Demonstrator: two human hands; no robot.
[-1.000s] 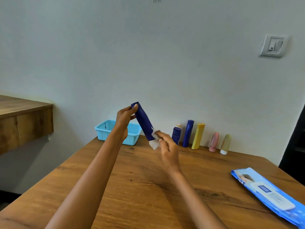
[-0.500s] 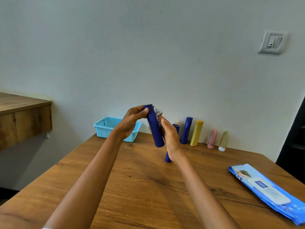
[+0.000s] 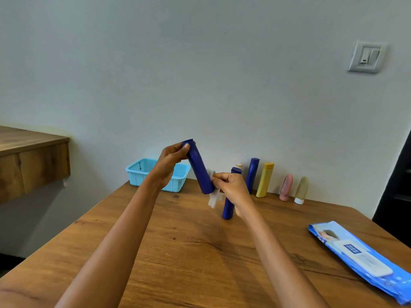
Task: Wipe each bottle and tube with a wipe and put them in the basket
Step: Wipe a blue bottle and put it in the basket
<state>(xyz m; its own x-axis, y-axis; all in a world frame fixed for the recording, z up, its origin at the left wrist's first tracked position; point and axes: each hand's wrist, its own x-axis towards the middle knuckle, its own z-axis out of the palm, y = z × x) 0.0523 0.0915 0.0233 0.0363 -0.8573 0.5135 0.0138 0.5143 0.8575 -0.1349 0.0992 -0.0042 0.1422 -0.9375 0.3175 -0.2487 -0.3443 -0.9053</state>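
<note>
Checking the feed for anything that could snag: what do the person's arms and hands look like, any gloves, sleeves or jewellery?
Both arms are bare from the frame's lower edge to the wrists: no sleeves show. The left hand and right hand wear no gloves. No watch, bracelet or ring is visible on the sides facing the camera. The nails look short and unpainted.

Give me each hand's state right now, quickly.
Left hand: closed on the blue bottle.
Right hand: closed on the wipe, against the bottle.
</note>
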